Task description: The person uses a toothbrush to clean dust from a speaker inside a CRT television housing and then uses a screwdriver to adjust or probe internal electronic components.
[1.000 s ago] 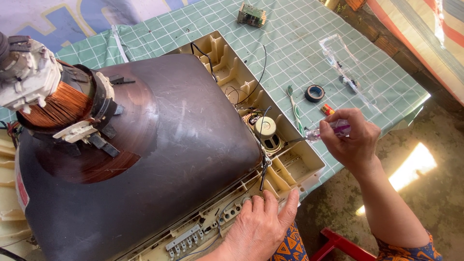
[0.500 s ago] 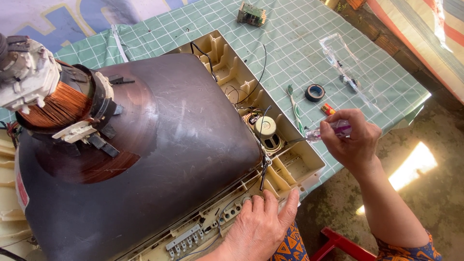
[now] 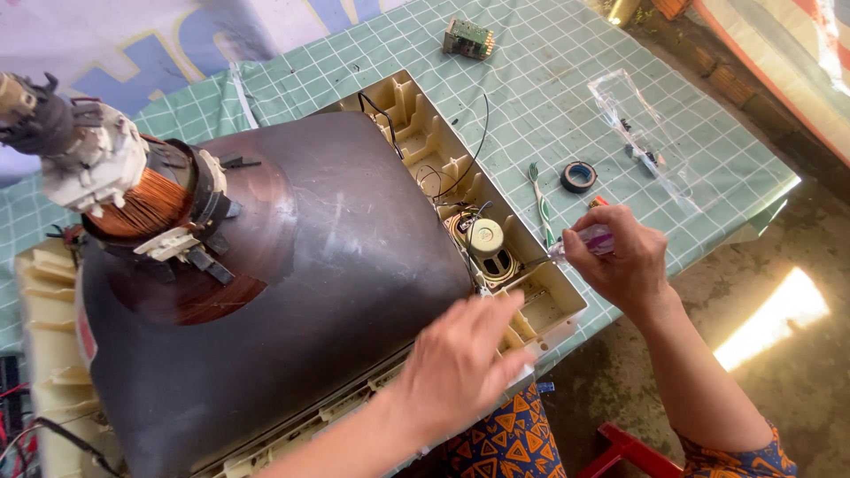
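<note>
A big dark picture tube (image 3: 292, 292) lies face down in a beige plastic television front frame (image 3: 416, 124) on a green checked tablecloth (image 3: 531, 97). Its copper-wound yoke and neck (image 3: 133, 190) point up at the left. My left hand (image 3: 465, 363) rests on the tube's lower right corner, fingers reaching over the frame edge. My right hand (image 3: 620, 261) holds a small clear-handled screwdriver (image 3: 589, 241), its tip pointing at the frame's right side near a round speaker (image 3: 485, 239).
A roll of black tape (image 3: 578, 176), a green toothbrush (image 3: 540, 199), a clear plastic bag with small parts (image 3: 651, 146) and a small circuit board (image 3: 467, 38) lie on the cloth. A red stool (image 3: 624, 447) stands below the table edge on bare ground.
My left hand has slid up from the frame's bottom edge onto the tube's corner. My right hand stays in about the same place with the screwdriver.
</note>
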